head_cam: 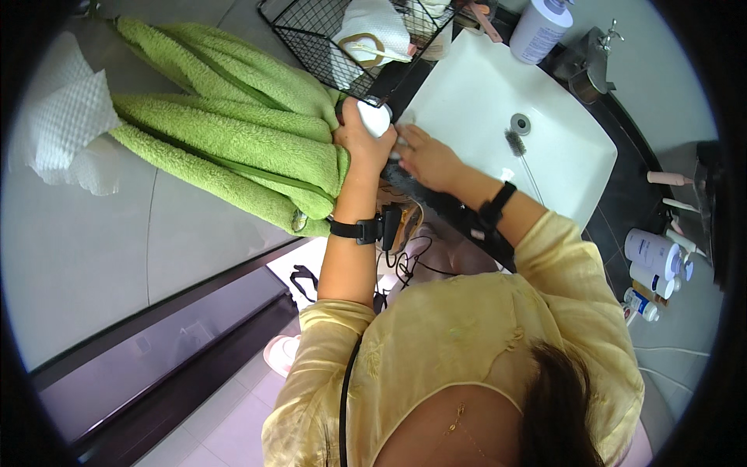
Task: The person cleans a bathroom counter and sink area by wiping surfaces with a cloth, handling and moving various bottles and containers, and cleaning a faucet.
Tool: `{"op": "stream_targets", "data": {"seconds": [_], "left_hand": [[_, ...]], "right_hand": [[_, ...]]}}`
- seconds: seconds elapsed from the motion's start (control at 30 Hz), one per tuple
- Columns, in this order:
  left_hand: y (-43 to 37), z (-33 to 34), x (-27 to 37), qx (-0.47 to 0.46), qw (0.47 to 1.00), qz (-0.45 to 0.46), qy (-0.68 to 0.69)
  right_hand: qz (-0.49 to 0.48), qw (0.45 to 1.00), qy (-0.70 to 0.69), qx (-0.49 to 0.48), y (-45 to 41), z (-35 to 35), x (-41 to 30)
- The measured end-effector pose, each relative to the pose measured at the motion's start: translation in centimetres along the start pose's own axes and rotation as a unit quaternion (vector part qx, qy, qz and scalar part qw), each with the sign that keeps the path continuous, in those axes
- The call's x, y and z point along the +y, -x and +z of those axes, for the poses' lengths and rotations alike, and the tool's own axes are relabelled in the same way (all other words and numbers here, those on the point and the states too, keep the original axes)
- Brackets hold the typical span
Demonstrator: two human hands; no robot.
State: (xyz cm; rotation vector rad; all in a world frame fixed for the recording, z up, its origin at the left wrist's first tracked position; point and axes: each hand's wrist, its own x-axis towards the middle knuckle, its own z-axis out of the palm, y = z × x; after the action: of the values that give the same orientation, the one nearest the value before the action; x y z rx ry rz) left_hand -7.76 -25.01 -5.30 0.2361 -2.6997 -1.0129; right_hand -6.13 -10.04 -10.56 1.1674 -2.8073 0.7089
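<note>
My left hand [363, 143] grips a smooth white rounded object [374, 118], possibly a container, beside the left edge of the sink. The hand hides much of it. To the right, my right hand [430, 160] reaches over the rim of the white washbasin [478, 93] with its fingers bent and blurred. Something whitish shows by its fingertips; whether the hand holds it is unclear. Green towels [233, 128] hang close against my left hand and wrist. A thin bottle brush [516, 143] lies in the basin, its bristles near the drain [520, 124].
Just above my left hand is a black wire basket [318, 55] with white textured tissue. A faucet [588, 82] and a pump bottle [540, 32] stand behind the basin. More bottles [650, 254] line the right side. Dark cables [402, 265] hang below my wrists.
</note>
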Motion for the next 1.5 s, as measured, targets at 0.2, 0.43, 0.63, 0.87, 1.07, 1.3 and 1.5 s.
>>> {"op": "stream_targets", "data": {"seconds": [0.2,0.43,0.63,0.87,1.07,1.3,1.5], "left_hand": [[-2.5,3.3,-1.4,0.001,0.975,0.089,-0.206],[-3.9,4.0,0.8,-0.074,0.975,0.009,-0.209],[-2.0,2.3,4.1,-0.126,0.954,0.018,-0.271],[4.9,1.4,6.6,-0.17,0.963,0.205,-0.035],[7.2,-0.2,6.9,-0.217,0.958,0.181,0.046],[9.3,-1.0,5.0,-0.191,0.971,0.132,0.049],[10.9,-1.7,6.0,-0.223,0.967,0.094,0.077]], "right_hand": [[-0.057,0.997,0.054,0.003,9.7,-3.5,-3.0],[0.143,0.989,-0.024,0.005,22.8,-8.5,-3.4],[0.517,0.791,-0.262,0.194,29.5,-8.0,1.0],[0.325,0.404,-0.777,0.356,20.1,-15.7,3.8],[0.376,0.531,-0.645,0.401,17.3,-16.1,11.0],[0.399,0.7,-0.404,0.433,14.7,-20.7,17.2],[0.453,0.499,-0.599,0.433,15.9,-16.0,17.8]]}}
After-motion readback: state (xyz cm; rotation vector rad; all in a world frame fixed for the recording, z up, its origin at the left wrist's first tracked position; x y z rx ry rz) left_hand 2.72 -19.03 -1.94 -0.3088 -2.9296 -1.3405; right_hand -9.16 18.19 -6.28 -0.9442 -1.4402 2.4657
